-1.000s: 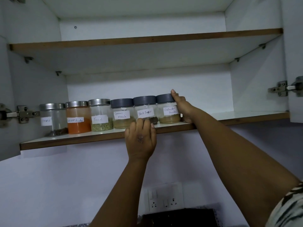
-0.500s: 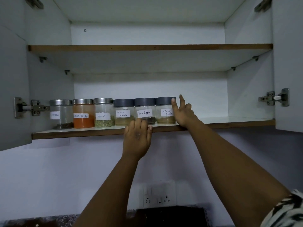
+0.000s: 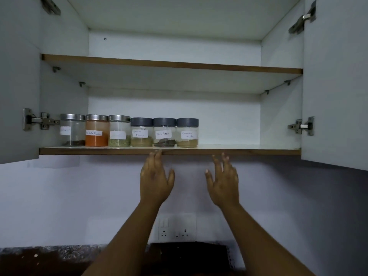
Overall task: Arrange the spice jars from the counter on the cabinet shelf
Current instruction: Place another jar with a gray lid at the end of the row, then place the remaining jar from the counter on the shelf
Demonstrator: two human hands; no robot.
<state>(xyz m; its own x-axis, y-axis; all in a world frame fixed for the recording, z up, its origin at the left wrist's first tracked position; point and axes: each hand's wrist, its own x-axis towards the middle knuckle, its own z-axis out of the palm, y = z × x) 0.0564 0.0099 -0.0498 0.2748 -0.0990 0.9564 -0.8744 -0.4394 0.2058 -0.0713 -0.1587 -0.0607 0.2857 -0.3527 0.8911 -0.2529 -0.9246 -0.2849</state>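
Note:
Several labelled spice jars stand in a row on the lower cabinet shelf (image 3: 239, 150), at its left half. Three have silver lids, among them an orange powder jar (image 3: 97, 130). Three have grey lids: the garam masala jar (image 3: 141, 132), the black pepper jar (image 3: 164, 132) and the coriander powder jar (image 3: 187, 133). My left hand (image 3: 156, 179) is raised below the shelf edge, fingers straight, its tips at the edge under the black pepper jar. My right hand (image 3: 223, 180) is beside it, fingers spread, holding nothing and clear of the jars.
Both cabinet doors (image 3: 336, 80) hang open at the sides. The upper shelf (image 3: 179, 64) carries nothing visible. A wall socket plate (image 3: 177, 227) sits below my hands, with a dark object (image 3: 189, 253) and a speckled counter edge (image 3: 49, 250) at the bottom.
Both hands have dropped from the jars to below the shelf edge. The right hand let go of the coriander jar, the left left the black pepper jar. The view has pulled back.

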